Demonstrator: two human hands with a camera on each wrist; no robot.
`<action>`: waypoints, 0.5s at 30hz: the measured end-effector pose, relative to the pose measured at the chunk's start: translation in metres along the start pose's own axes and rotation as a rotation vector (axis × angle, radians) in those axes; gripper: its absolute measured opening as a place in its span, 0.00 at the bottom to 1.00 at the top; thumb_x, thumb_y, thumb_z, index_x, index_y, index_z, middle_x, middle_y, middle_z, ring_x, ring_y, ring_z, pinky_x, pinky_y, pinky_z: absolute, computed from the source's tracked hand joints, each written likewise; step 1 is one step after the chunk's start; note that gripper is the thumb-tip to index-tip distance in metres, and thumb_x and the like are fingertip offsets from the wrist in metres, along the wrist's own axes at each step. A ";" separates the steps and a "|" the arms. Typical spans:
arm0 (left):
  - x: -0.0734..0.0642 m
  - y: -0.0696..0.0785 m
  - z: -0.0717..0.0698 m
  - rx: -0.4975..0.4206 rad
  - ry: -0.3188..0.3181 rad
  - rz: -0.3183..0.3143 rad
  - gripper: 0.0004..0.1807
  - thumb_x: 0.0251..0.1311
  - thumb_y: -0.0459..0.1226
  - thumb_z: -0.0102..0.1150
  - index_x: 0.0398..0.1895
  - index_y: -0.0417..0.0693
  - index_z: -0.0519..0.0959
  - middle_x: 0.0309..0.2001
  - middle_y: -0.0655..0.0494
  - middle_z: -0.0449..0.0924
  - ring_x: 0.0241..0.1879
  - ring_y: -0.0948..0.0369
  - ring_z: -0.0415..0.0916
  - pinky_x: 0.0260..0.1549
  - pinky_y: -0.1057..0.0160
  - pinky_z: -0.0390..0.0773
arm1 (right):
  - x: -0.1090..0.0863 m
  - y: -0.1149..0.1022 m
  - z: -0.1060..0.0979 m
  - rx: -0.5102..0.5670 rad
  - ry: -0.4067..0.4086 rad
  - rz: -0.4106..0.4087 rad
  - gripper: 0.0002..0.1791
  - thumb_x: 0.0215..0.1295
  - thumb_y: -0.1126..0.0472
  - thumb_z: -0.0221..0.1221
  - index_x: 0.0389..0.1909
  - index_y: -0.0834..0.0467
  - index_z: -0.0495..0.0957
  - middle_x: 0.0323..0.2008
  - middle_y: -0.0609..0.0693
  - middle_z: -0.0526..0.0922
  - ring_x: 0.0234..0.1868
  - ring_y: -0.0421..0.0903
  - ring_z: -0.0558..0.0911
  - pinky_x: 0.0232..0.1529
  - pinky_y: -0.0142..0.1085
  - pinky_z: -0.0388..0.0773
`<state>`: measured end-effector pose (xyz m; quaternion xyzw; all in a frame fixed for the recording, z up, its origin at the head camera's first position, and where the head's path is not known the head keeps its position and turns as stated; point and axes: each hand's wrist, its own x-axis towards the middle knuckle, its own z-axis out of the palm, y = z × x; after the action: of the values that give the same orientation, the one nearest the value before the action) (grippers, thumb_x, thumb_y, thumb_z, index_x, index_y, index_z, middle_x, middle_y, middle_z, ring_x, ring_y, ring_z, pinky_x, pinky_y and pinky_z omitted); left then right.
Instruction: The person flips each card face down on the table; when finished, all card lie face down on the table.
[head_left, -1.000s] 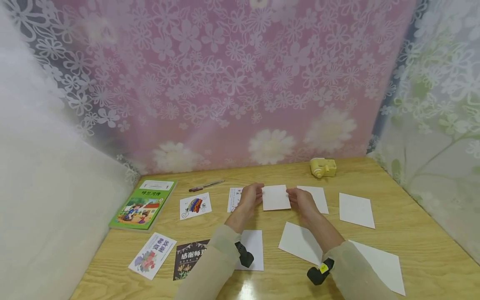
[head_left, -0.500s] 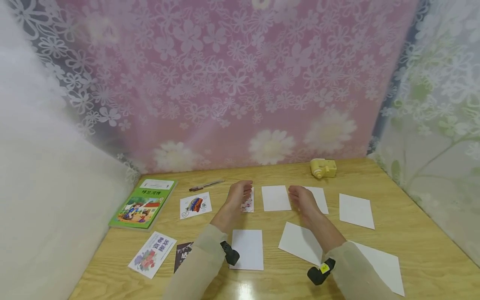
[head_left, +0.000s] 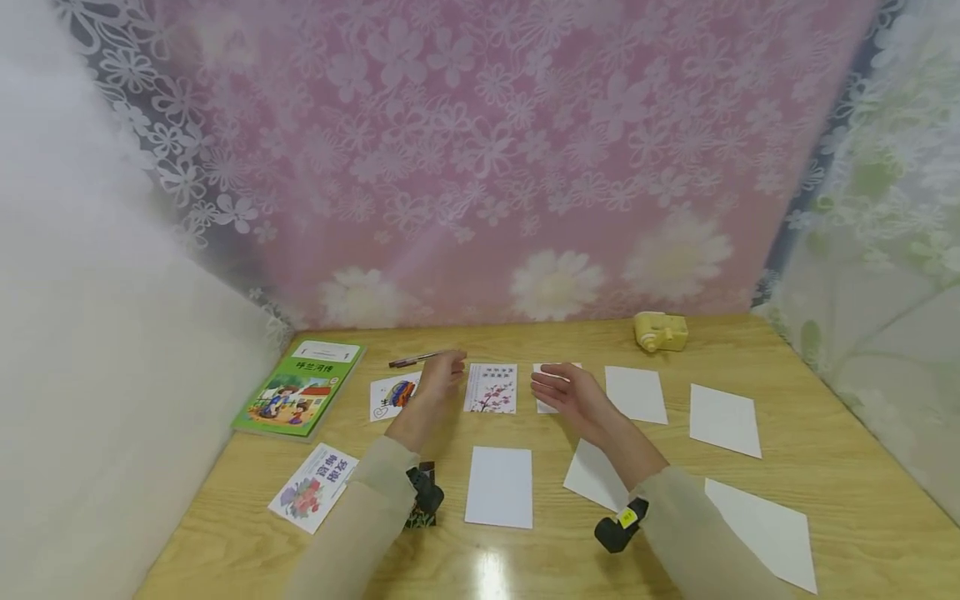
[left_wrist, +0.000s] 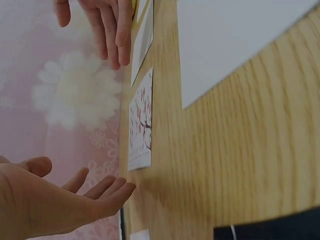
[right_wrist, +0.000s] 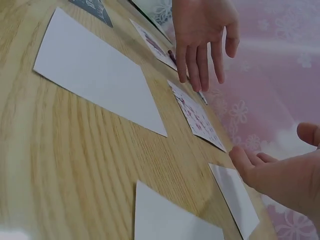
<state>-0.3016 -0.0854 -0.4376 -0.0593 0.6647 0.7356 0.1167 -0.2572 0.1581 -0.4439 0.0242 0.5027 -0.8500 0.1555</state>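
Note:
A white card printed with pink plum blossom (head_left: 491, 388) lies flat on the wooden table between the two hands. Just left of it, my left hand (head_left: 441, 379) hovers with relaxed fingers and holds nothing, overlapping the card with a colourful round picture (head_left: 390, 395). My right hand (head_left: 576, 398) is on the blossom card's other side, fingers extended, partly covering a blank white card (head_left: 545, 407). Both palms face inward, as the left wrist view shows with the blossom card (left_wrist: 140, 122) below them. A plain white card (head_left: 499, 487) lies nearer, between the forearms.
Several blank cards lie to the right, one of them a white card (head_left: 725, 419). At left are a green book (head_left: 300, 387) and a flower card (head_left: 314, 487). A pen (head_left: 412, 360) lies behind, and a yellow toy-like object (head_left: 661, 332) stands at the back right.
Both hands have let go of the blank white card at the back and moved left, to either side of the blossom card. The head view has shifted slightly.

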 end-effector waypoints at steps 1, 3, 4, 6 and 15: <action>0.001 0.001 -0.002 0.012 0.005 -0.014 0.28 0.79 0.42 0.41 0.74 0.34 0.66 0.74 0.32 0.60 0.75 0.40 0.58 0.76 0.45 0.59 | 0.002 0.000 0.002 0.000 -0.014 0.008 0.33 0.85 0.58 0.35 0.80 0.72 0.41 0.80 0.72 0.45 0.81 0.65 0.50 0.81 0.48 0.51; 0.002 0.001 -0.004 0.042 0.018 -0.035 0.29 0.79 0.42 0.39 0.74 0.33 0.66 0.73 0.31 0.62 0.74 0.40 0.61 0.74 0.45 0.63 | 0.006 0.001 0.006 0.030 -0.022 0.023 0.33 0.85 0.58 0.36 0.80 0.72 0.40 0.80 0.73 0.42 0.82 0.65 0.47 0.81 0.48 0.49; 0.003 0.001 -0.005 0.059 0.019 -0.042 0.29 0.79 0.42 0.38 0.74 0.33 0.66 0.73 0.31 0.63 0.73 0.40 0.62 0.73 0.45 0.65 | 0.008 0.001 0.009 0.030 -0.025 0.032 0.34 0.85 0.59 0.36 0.80 0.72 0.39 0.80 0.74 0.40 0.82 0.66 0.46 0.81 0.49 0.48; 0.004 0.000 -0.006 0.073 0.025 -0.052 0.29 0.78 0.41 0.38 0.74 0.31 0.65 0.72 0.30 0.63 0.72 0.39 0.64 0.72 0.45 0.66 | 0.012 0.003 0.014 0.025 -0.029 0.059 0.35 0.84 0.58 0.37 0.80 0.72 0.38 0.79 0.75 0.38 0.82 0.66 0.44 0.82 0.49 0.47; 0.004 0.000 -0.006 0.037 0.030 -0.107 0.30 0.75 0.42 0.43 0.75 0.35 0.65 0.70 0.28 0.63 0.68 0.39 0.65 0.66 0.46 0.73 | 0.020 0.010 0.026 -0.026 -0.012 0.106 0.35 0.84 0.56 0.39 0.80 0.72 0.41 0.77 0.78 0.43 0.80 0.70 0.48 0.81 0.53 0.50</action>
<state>-0.3060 -0.0911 -0.4396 -0.1036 0.6757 0.7149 0.1470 -0.2699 0.1260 -0.4435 0.0434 0.5107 -0.8342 0.2036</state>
